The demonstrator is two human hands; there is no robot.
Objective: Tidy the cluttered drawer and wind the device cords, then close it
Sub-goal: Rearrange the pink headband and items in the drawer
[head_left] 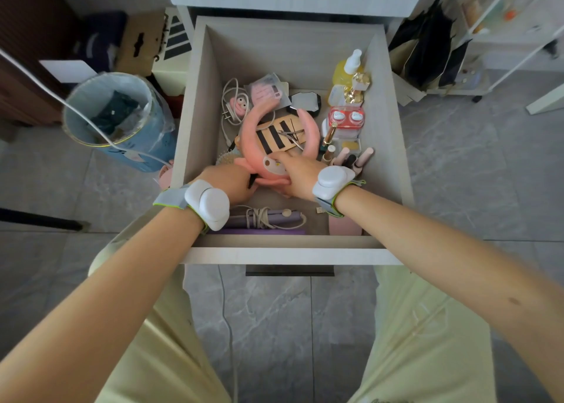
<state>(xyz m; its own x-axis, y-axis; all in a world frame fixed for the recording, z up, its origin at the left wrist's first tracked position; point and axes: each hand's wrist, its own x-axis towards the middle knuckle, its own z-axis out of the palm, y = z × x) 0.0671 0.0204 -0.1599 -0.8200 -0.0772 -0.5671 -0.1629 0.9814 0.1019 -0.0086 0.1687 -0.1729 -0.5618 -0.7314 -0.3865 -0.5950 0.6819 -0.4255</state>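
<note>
Pale wood made up the drawer (195, 112), which stood fully open, its walls high round the clutter and bare floor left only at the back. A pink headband (248, 146) was spread across the middle. Its near end was gripped by the right hand (300, 175), fingers curled over the padding. The left hand (232, 183) was set against the same end, but its fingers were hidden and its hold could not be told.

Sorting was judged to be the step in hand, with closing not yet due. A purple device (293, 216) by the front wall was already bound in its cord. The white charger cord (232, 97) by the left wall lay loose, and winding was judged to be needed there. A straight upward lift was called for, since cosmetics (348, 118) were crowded along the right wall and nail nippers (291, 135) lay inside the headband's loop.
</note>
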